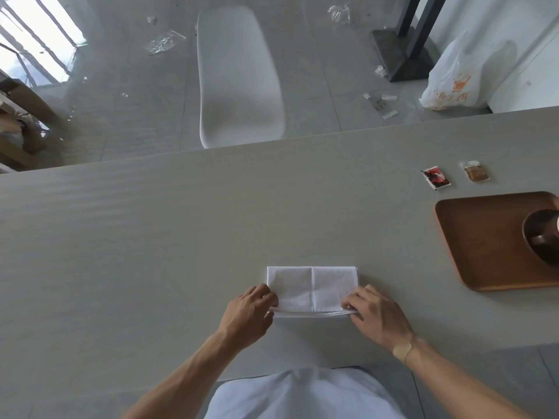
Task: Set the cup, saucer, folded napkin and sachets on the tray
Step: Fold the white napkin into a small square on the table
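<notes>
White napkin lies folded on the worktop, well left of the tray. Left hand and right hand pinch its near corners; soft, light, limp, best lifted by both ends.

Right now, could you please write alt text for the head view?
Both hands, left hand and right hand, pinch a folded white napkin on a grey table. Right: a wooden tray and two sachets.
</notes>
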A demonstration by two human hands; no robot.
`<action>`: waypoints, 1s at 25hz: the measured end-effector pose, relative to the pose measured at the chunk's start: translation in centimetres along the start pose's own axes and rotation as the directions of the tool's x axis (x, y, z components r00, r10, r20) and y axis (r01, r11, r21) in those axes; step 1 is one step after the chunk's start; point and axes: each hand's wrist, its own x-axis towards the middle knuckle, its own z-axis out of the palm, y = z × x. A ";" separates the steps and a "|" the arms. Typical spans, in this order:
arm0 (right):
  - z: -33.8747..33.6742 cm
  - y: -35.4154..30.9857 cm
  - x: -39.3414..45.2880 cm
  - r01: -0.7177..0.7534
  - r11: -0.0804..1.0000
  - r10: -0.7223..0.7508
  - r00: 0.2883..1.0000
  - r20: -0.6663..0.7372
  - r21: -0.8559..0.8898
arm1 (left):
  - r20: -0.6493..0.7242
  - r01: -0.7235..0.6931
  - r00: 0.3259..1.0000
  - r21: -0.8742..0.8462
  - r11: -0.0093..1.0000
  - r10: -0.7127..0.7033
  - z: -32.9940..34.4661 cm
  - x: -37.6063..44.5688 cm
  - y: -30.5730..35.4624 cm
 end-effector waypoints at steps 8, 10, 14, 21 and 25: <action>0.6 -0.3 0.3 0.008 0.997 -0.012 0.998 -0.055 -0.073 | -0.007 -0.106 0.994 0.099 0.989 0.108 -0.1 0.3 -0.1; 0.6 -0.7 1.9 -0.004 0.994 -0.016 0.983 -0.182 -0.111 | -0.139 -0.128 0.981 0.078 0.989 0.138 -0.4 1.6 0.4; 1.7 -2.3 5.3 -0.057 0.984 0.020 0.976 -0.216 -0.169 | -0.232 -0.106 0.965 0.085 0.991 0.123 0.1 5.6 2.3; 6.7 -1.3 4.8 -0.051 0.973 0.052 0.999 0.000 -0.227 | -0.043 0.005 0.999 0.131 0.991 0.001 5.3 5.6 2.7; 7.7 -1.1 3.9 -0.062 0.976 0.061 0.998 -0.011 -0.208 | -0.016 0.045 0.999 0.150 0.988 -0.043 6.4 5.0 2.7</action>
